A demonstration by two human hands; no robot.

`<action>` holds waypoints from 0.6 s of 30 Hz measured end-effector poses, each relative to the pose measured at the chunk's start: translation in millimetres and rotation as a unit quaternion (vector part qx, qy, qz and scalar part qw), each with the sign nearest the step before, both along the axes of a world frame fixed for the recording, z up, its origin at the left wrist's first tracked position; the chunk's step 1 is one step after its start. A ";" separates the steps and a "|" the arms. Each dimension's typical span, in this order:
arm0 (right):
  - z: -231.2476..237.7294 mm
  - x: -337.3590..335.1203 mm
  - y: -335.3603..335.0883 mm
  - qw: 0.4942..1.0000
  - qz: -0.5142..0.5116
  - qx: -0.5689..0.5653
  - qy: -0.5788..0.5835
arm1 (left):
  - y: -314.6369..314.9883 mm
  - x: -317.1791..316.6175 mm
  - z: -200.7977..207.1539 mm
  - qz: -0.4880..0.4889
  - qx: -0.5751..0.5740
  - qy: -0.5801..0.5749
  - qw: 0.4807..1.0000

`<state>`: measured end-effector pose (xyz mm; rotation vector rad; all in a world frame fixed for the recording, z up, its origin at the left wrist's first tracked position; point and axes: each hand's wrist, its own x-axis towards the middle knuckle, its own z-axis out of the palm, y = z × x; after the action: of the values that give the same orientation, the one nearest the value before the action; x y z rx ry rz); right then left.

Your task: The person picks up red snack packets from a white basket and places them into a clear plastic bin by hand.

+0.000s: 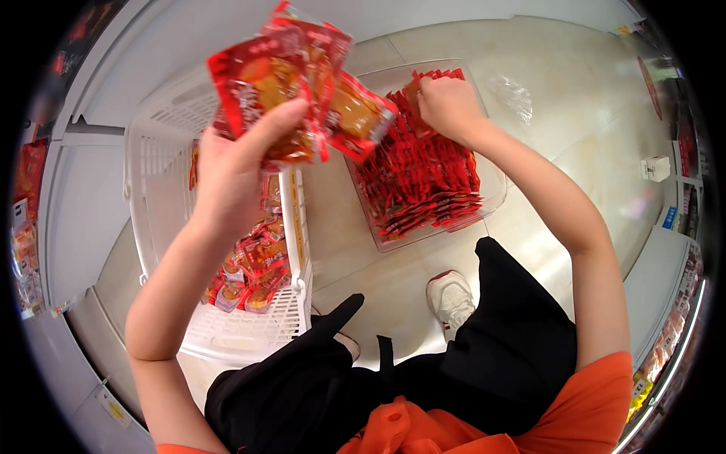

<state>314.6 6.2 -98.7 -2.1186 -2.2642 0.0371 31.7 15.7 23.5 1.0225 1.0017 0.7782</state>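
Raised over the white basket, my left hand (234,174) grips several red snack packets (272,83), fanned out with the thumb across the front one. Clear film on the packets shows brown-orange food inside. My right hand (448,106) is closed at the far end of a clear plastic bin (495,193), its fingers pinching the top edge of a packet there. Red packets (416,178) stand on edge in tight rows in this bin, with a few lying flatter at the near end. More loose packets (261,261) lie jumbled in the white plastic basket (295,227), partly hidden by my left arm.
A crumpled clear plastic wrapper (514,98) lies on the tiled floor right of the bin. Shelving with packaged goods curves along both sides, and a small white box (656,168) is at the right. My shoe (451,299) is close to the bin's near edge.
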 end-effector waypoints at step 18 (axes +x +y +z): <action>-2.5 15.9 -0.9 0.999 0.038 -0.008 -0.006 | -2.0 -23.7 -14.1 0.039 -0.094 -0.058 0.993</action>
<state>330.5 5.3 -101.2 -2.0442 -2.3594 0.0447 8.0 13.7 9.4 0.7719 0.9993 0.7823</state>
